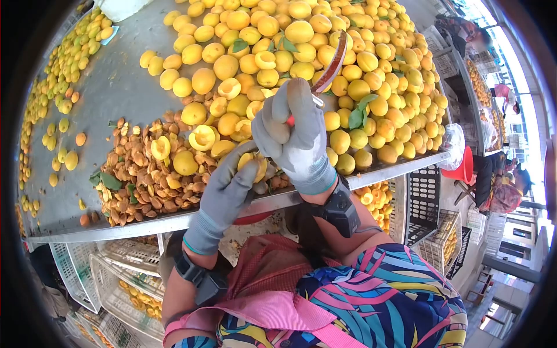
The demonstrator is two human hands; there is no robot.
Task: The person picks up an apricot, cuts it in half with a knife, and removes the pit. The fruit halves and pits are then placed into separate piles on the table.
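Observation:
My left hand (225, 188), in a grey glove, has its fingers closed around a yellow apricot (255, 165) just above the table's front edge. My right hand (295, 132), gloved too, grips a knife; its curved, reddish-stained blade (332, 68) points up and away from me. A bit of red shows between the right fingers, and the rest of the handle is hidden. Both hands are close together. Behind them lie apricot halves (203, 138) and a big heap of whole apricots (394, 110). Left of my left hand spreads a pile of brown apricot pits (148, 188).
The metal table (130, 64) has a raised front rim. Greener apricots (69, 64) lie along its far left. Crates (125, 284) of apricot halves stand below, with a black crate (423, 194) and red basin (461, 168) to the right. Other people (505, 185) sit farther right.

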